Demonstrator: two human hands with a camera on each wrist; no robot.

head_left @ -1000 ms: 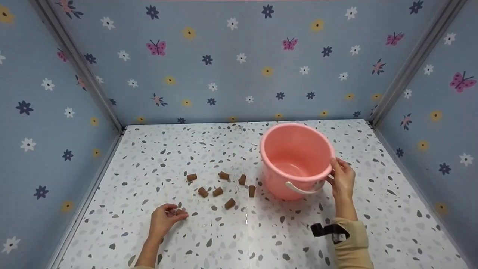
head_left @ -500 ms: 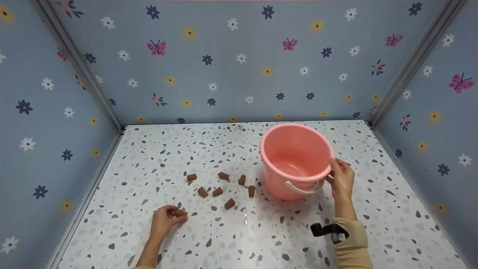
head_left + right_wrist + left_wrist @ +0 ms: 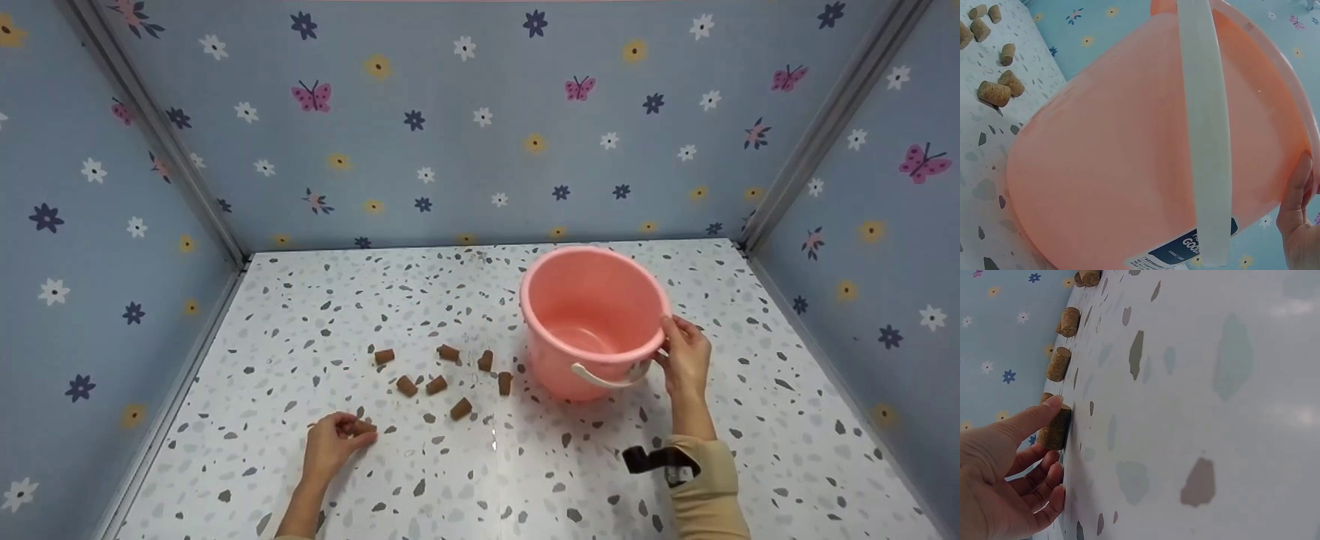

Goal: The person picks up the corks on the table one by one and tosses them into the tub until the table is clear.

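At the front left of the table, my left hand (image 3: 328, 444) holds a brown cork (image 3: 363, 427) between thumb and fingers, low over the surface. In the left wrist view the thumb lies along the near end of this cork (image 3: 1054, 430), and the fingers curl below it. My right hand (image 3: 686, 358) grips the right rim of a pink plastic bucket (image 3: 555, 367), which stands upright with its mouth toward me. The bucket's white handle (image 3: 1207, 140) hangs down its outside, over a dark blue label (image 3: 1176, 247).
Several loose corks (image 3: 436, 385) lie scattered between my left hand and the bucket, one (image 3: 505, 383) close to its left side. The speckled white table (image 3: 360, 300) is bounded by flowered blue panels (image 3: 480, 135) at the back and both sides.
My left fingers have closed in on the cork, which shows more between fingertips and thumb than a second ago. The right hand and the bucket have stayed in place.
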